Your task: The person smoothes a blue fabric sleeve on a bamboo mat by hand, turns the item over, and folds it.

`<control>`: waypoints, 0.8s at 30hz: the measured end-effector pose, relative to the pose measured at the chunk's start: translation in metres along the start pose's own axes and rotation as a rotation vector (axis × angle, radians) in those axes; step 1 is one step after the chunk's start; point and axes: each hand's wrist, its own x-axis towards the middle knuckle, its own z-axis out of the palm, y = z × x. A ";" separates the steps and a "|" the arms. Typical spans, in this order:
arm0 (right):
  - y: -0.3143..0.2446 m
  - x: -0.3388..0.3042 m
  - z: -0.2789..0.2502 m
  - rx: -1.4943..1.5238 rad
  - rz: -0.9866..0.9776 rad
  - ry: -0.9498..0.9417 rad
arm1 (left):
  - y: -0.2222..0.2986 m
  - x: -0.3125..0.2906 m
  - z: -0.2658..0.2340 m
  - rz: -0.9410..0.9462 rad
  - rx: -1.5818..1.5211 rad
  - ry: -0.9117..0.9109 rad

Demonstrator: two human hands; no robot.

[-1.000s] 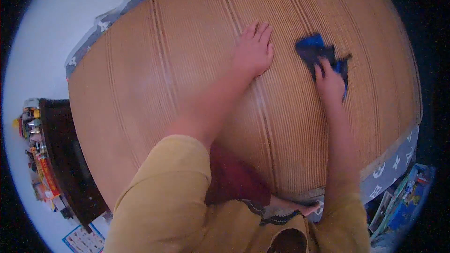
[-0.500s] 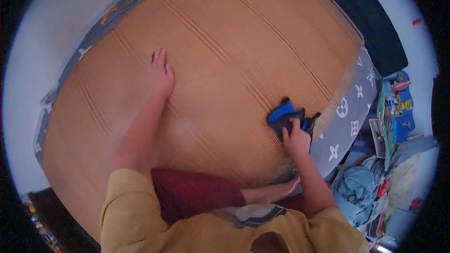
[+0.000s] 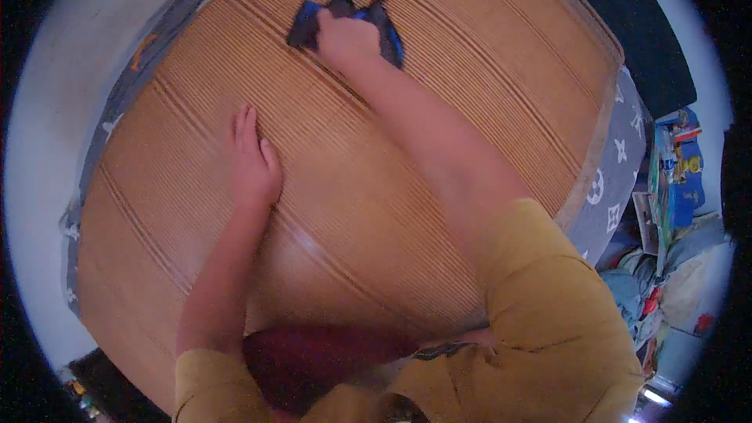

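A brown striped mat (image 3: 439, 55) covers the bed. My right arm stretches across to its far part, where my right hand (image 3: 348, 41) is closed on a black and blue cloth (image 3: 304, 25) pressed against the mat. The cloth bunches out on both sides of my fingers. Nearer and to the left, my left hand (image 3: 257, 168) lies flat on the mat with its fingers stretched out and nothing held.
Grey patterned bedding (image 3: 599, 188) shows past the mat's right edge. A dark headboard-like panel (image 3: 646, 39) stands at the upper right. Clothes (image 3: 634, 290) and books (image 3: 662, 188) are piled beyond the bed's right side. A pale wall (image 3: 70, 70) borders the left.
My right hand has carried the cloth from the mat's right edge across to its far middle. My left hand has shifted slightly nearer and to the left, still flat.
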 end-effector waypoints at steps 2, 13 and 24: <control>-0.009 0.026 -0.001 0.051 -0.022 0.039 | -0.012 0.002 0.006 0.038 0.007 0.046; 0.098 -0.148 -0.055 -0.025 0.176 -0.096 | -0.021 0.008 0.007 0.082 0.080 0.085; 0.220 -0.416 -0.104 -0.186 0.616 0.005 | -0.003 0.002 -0.014 0.041 0.143 0.026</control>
